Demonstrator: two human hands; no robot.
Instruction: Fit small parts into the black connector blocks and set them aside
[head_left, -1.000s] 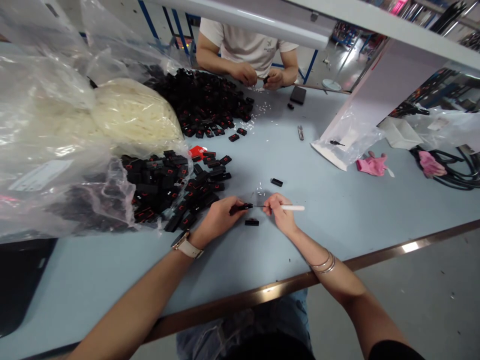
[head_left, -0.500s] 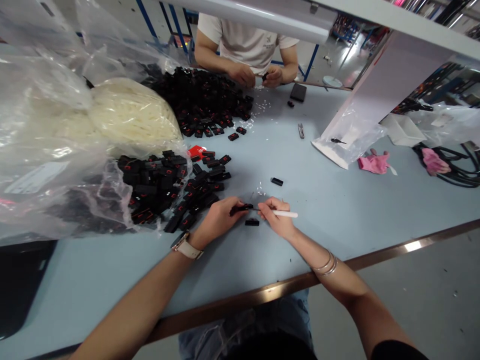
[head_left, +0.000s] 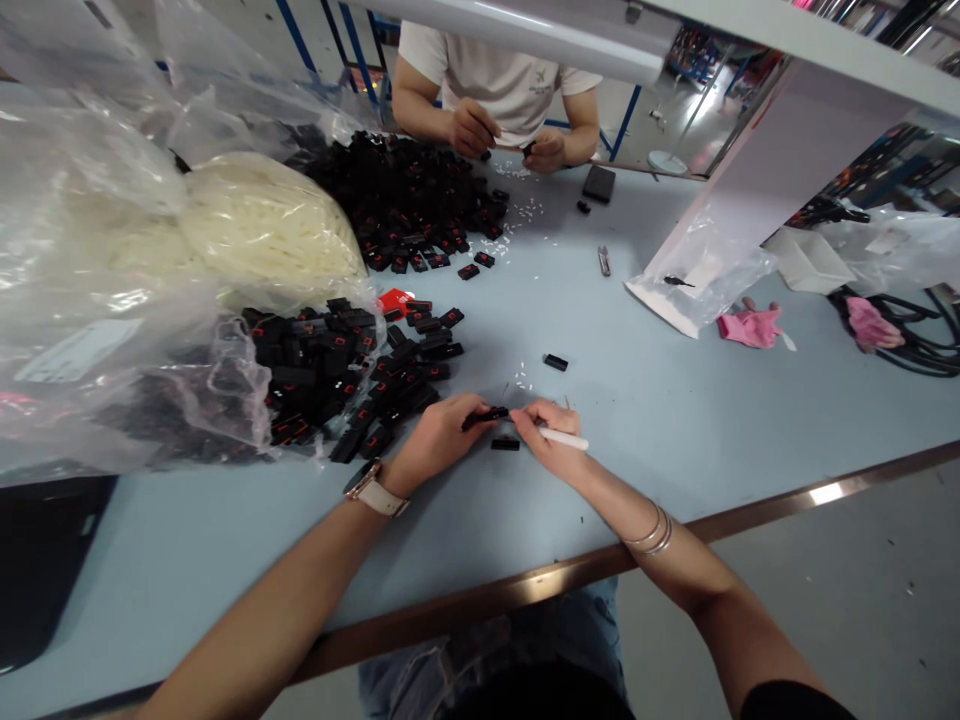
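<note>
Pinched in the fingers of my left hand (head_left: 448, 428) is a small black part (head_left: 491, 414), its free end pointing right. My right hand (head_left: 549, 432) is closed round a white-handled tool (head_left: 564, 439), whose thin tip reaches the right end of that part. Just below the hands a loose black piece (head_left: 505, 444) lies on the table, and another black piece (head_left: 556, 362) lies farther up. Tiny white pieces (head_left: 523, 378) are scattered just beyond my hands.
Black parts (head_left: 405, 370) lie heaped to the left beside clear plastic bags (head_left: 112, 260). Across the table (head_left: 645, 400), a person's hands (head_left: 474, 128) work near a second heap (head_left: 412, 195). Tweezers (head_left: 604, 261) and a pink glove (head_left: 751, 326) lie farther right.
The white handle in my right hand has tilted, its back end lower and slightly left. Across the table, the person's hand on the left of the view has lifted and shifted left.
</note>
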